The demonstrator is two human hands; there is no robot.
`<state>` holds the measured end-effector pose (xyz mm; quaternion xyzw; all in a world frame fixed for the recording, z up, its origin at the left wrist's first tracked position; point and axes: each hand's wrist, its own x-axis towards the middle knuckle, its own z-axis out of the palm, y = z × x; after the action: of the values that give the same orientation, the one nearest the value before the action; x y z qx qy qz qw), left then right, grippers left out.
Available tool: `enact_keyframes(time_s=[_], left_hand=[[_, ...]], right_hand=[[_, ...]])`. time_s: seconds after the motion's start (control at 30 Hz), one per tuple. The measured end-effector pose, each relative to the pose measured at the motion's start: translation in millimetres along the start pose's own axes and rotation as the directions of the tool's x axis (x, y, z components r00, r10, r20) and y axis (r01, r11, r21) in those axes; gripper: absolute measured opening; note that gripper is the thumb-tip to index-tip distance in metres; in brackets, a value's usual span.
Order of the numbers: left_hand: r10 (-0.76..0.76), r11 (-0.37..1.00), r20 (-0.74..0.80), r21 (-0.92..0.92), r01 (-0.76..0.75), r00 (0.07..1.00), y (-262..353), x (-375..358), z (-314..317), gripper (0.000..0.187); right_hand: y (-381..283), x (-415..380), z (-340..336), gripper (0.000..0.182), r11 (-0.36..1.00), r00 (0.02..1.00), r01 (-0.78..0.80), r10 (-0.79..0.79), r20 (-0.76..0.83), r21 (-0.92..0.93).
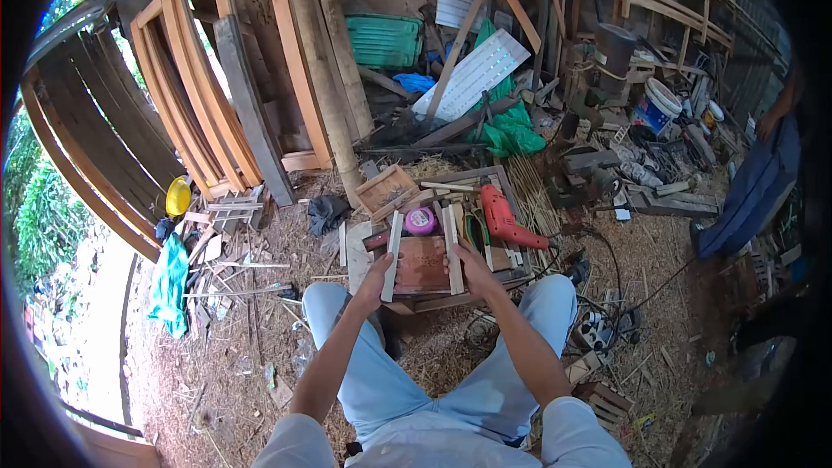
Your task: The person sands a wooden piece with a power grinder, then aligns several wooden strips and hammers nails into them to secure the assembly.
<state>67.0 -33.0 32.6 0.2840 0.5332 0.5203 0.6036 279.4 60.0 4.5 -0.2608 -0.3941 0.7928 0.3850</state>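
My left hand (374, 282) is closed around a pale wooden strip (393, 253) at the left side of a reddish-brown wooden board (422, 262). On the board's right side, my right hand (471, 270) grips another pale strip (452, 247). Both strips stand roughly parallel, with the board between them. Just beyond the board lies a round pink-purple object (421, 221). A red power drill (505, 215) rests to the right on the low wooden worktop (520, 276). Green-handled pliers (472, 230) lie between the drill and the right strip.
An open wooden box (386, 191) sits beyond the worktop. Cables (617, 282) and a power strip (593, 329) lie at the right on the shaving-covered floor. Another person (754, 182) stands at the far right. Wooden frames (186, 95) lean at the left.
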Motion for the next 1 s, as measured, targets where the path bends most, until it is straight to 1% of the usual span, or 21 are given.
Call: enact_keyframes(time_s=[0.1, 0.13, 0.17, 0.2, 0.23, 0.27, 0.3, 0.37, 0.4, 0.43, 0.47, 0.5, 0.57, 0.6, 0.63, 0.7, 0.73, 0.8, 0.83, 0.93, 1.0], left_hand=[[-0.028, 1.000, -0.036, 0.010, 0.028, 0.999, -2.0, 21.1, -14.6, 0.035], [0.019, 0.994, -0.103, 0.109, -0.007, 0.994, -7.7, 31.0, -19.8, 0.035], [0.065, 0.978, -0.165, 0.208, -0.030, 0.984, -16.3, 37.8, -25.9, 0.035], [0.054, 0.980, -0.166, 0.198, -0.020, 0.985, -17.5, 37.7, -25.5, 0.035], [0.120, 0.959, -0.156, 0.274, -0.074, 0.980, -14.0, 37.7, -21.8, 0.033], [0.187, 0.928, -0.137, 0.349, -0.129, 0.973, -9.8, 38.6, -18.4, 0.032], [0.178, 0.931, -0.129, 0.343, -0.124, 0.976, -6.9, 39.6, -17.9, 0.032], [0.163, 0.875, -0.070, 0.471, -0.112, 0.984, -2.3, 42.1, -19.8, 0.029], [0.147, 0.882, -0.068, 0.460, -0.099, 0.987, 8.1, 35.5, -13.3, 0.029], [0.105, 0.845, -0.062, 0.531, -0.057, 0.992, 25.2, 26.9, -3.5, 0.028], [0.061, 0.802, -0.060, 0.598, -0.013, 0.996, 31.8, 25.9, 0.2, 0.028], [0.038, 0.811, -0.064, 0.585, 0.007, 0.997, 25.7, 31.2, -3.2, 0.028], [0.182, 0.852, 0.020, 0.495, -0.168, 0.983, 14.2, 38.4, -11.6, 0.031], [0.174, 0.875, 0.018, 0.455, -0.163, 0.985, 16.3, 37.4, -10.7, 0.035], [0.160, 0.881, 0.003, 0.449, -0.145, 0.987, 19.5, 34.6, -10.3, 0.035], [0.162, 0.835, -0.091, 0.543, -0.087, 0.983, 25.3, 30.8, -9.1, 0.038], [0.149, 0.838, -0.108, 0.541, -0.068, 0.983, 24.9, 30.9, -10.1, 0.038], [0.269, 0.717, -0.123, 0.687, -0.114, 0.955, 23.1, 33.5, -12.5, 0.038], [0.257, 0.716, -0.134, 0.691, -0.096, 0.957, 18.6, 36.5, -15.5, 0.038], [0.261, 0.737, -0.136, 0.667, -0.107, 0.956, 5.9, 42.3, -20.8, 0.040], [0.216, 0.790, -0.163, 0.608, -0.074, 0.963, 5.5, 39.8, -21.2, 0.040]], right_hand=[[-5.0, -4.9, -2.4, 0.030, 0.999, 1.000, -0.001, 0.002, 0.031, -0.042], [-9.6, -10.6, 1.7, 0.030, 0.993, 1.000, -0.014, 0.017, 0.017, -0.119], [-7.6, -9.9, 3.7, 0.030, 0.992, 0.999, -0.026, 0.028, 0.015, -0.126], [-2.7, -8.6, 4.9, 0.032, 0.978, 0.999, -0.014, 0.007, -0.033, -0.208], [2.6, -6.9, 4.7, 0.035, 0.957, 0.996, -0.004, -0.020, -0.081, -0.290], [7.9, -4.6, 4.6, 0.035, 0.956, 0.996, -0.013, -0.016, -0.093, -0.293], [13.2, -2.1, 4.6, 0.037, 0.952, 0.992, -0.019, -0.020, -0.126, -0.306], [19.7, 4.7, -0.8, 0.039, 0.945, 0.985, -0.037, -0.020, -0.171, -0.326], [24.0, 5.4, -3.3, 0.038, 0.889, 0.983, 0.056, -0.129, -0.132, -0.455], [28.3, 5.0, -5.2, 0.038, 0.808, 0.971, 0.143, -0.226, -0.077, -0.571], [22.4, 1.4, 1.2, 0.039, 0.815, 0.971, 0.098, -0.204, -0.125, -0.571], [19.0, 0.0, 3.2, 0.039, 0.815, 0.974, 0.071, -0.182, -0.138, -0.575], [17.7, 2.0, 5.0, 0.038, 0.800, 0.973, 0.034, -0.164, -0.164, -0.600], [19.4, 4.4, 3.9, 0.040, 0.813, 0.973, 0.065, -0.180, -0.144, -0.579], [18.7, 4.8, 7.4, 0.040, 0.816, 0.977, 0.047, -0.158, -0.144, -0.577], [14.8, 3.8, 16.1, 0.037, 0.814, 0.956, -0.059, -0.121, -0.268, -0.577], [13.5, 3.1, 20.0, 0.035, 0.806, 0.956, -0.081, -0.104, -0.274, -0.587], [20.9, 2.4, 15.5, 0.034, 0.799, 0.959, -0.086, -0.095, -0.266, -0.595], [22.9, 1.9, 15.1, 0.032, 0.789, 0.959, -0.080, -0.107, -0.264, -0.609], [19.9, -3.5, 17.9, 0.029, 0.806, 0.950, -0.101, -0.097, -0.298, -0.583], [15.1, -2.8, 20.3, 0.029, 0.818, 0.944, -0.106, -0.096, -0.317, -0.565]])
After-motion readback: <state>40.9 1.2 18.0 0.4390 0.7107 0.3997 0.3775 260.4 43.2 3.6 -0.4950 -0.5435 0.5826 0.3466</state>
